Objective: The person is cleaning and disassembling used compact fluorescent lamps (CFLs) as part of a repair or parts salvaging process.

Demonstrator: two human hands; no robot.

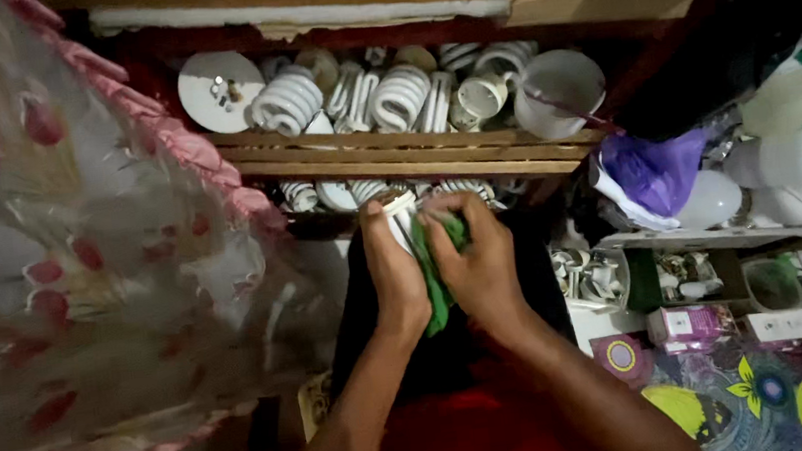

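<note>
My left hand [395, 275] grips a white spiral lamp bulb [403, 217] upright in front of me. My right hand [479, 265] presses a green cloth [435, 287] against the bulb's side; the cloth hangs down between both palms. Most of the bulb is hidden by my fingers. Both hands are just below a wooden slatted crate [393, 154] packed with several white spiral bulbs [286, 101].
A sheer curtain with pink flower print [72, 253] fills the left. At right are a purple bag [655, 171], white round bulbs [796, 160], small boxes [689, 324] and a flower-patterned cloth [743, 398]. A white bowl-shaped shade [559, 89] sits in the crate.
</note>
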